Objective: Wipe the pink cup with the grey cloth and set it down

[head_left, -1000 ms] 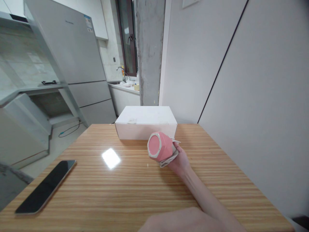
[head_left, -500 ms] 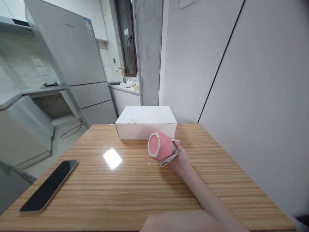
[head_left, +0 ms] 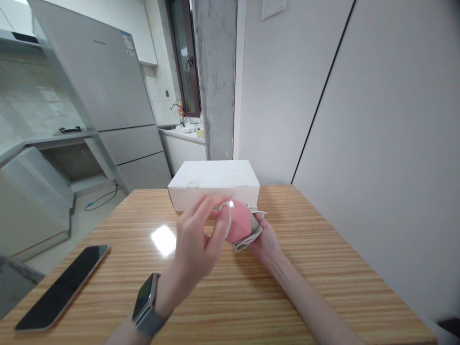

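a pink faceted cup [head_left: 241, 221] with a pale rim is held on its side low over the wooden surface [head_left: 316, 258], its base bedded in a crumpled pale cloth [head_left: 247, 241] that the right hand [head_left: 265, 242] closes around, so the grip comes through the cloth and the mouth faces the left hand [head_left: 196, 235]. that hand's curved fingers reach the rim, though i cannot tell whether they grip it. a white cardboard box [head_left: 212, 179] stands just behind, and a smartphone [head_left: 61, 287] lies well off to the left
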Available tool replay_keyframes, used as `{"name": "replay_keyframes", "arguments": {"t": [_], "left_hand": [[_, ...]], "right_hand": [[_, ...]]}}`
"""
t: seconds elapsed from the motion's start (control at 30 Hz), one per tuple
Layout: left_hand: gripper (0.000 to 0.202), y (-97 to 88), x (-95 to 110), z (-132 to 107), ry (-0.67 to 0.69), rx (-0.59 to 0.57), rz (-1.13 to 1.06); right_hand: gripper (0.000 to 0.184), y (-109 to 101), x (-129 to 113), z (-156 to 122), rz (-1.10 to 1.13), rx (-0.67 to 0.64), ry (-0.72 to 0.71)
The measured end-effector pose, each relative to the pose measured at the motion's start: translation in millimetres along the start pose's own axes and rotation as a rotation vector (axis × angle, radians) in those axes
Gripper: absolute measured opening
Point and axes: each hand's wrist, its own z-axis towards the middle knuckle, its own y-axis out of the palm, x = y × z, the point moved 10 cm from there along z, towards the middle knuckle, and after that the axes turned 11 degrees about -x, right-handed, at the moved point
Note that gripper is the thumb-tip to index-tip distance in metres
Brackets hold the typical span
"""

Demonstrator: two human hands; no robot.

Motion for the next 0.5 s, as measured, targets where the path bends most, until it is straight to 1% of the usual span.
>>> {"name": "replay_keyframes", "arguments": {"t": [0.03, 0.07, 0.1, 0.13, 0.17, 0.2, 0.23, 0.27, 0.37, 0.43, 0.5], "left_hand": [[0.046, -5.1, -10.9, 17.2, -0.003, 0.043, 0.149], [0.053, -10.5, -28.7, 31.4, -0.054, 0.07, 0.251], [0.057, -13.7, -54.3, 42.1, -0.159, 0.056, 0.269], [0.06, -10.8, -85.3, 48.3, -0.306, -0.026, 0.231], [0.066, -5.0, -113.0, 49.1, -0.434, -0.125, 0.175], [0.07, 2.2, -134.3, 46.6, -0.522, -0.217, 0.104], [0.073, 8.6, -149.2, 43.0, -0.568, -0.285, 0.037], [0.074, 12.8, -158.5, 40.4, -0.572, -0.321, -0.021], [0.066, 15.2, -168.0, 38.0, -0.467, -0.311, -0.142], [0.059, 16.8, -166.0, 37.7, -0.376, -0.334, -0.182], [0.056, 18.6, -158.1, 37.8, -0.279, -0.381, -0.19]], "right_hand": [[0.021, -0.4, 0.1, -0.3, -0.009, 0.007, -0.007], [0.021, -0.6, 0.5, -0.8, -0.019, 0.015, -0.014], [0.021, -0.6, 1.2, -1.7, -0.031, 0.022, -0.021], [0.021, -0.5, 2.4, -2.8, -0.046, 0.029, -0.025], [0.021, -0.5, 4.1, -4.0, -0.06, 0.036, -0.026], [0.02, -0.6, 6.4, -5.2, -0.074, 0.044, -0.022], [0.02, -0.9, 8.9, -6.4, -0.086, 0.052, -0.017], [0.019, -1.3, 11.4, -7.4, -0.096, 0.059, -0.008], [0.019, -2.0, 17.0, -8.8, -0.11, 0.076, 0.021], [0.02, -1.4, 18.2, -9.0, -0.108, 0.081, 0.039], [0.021, -0.5, 17.4, -9.2, -0.099, 0.084, 0.047]]}}
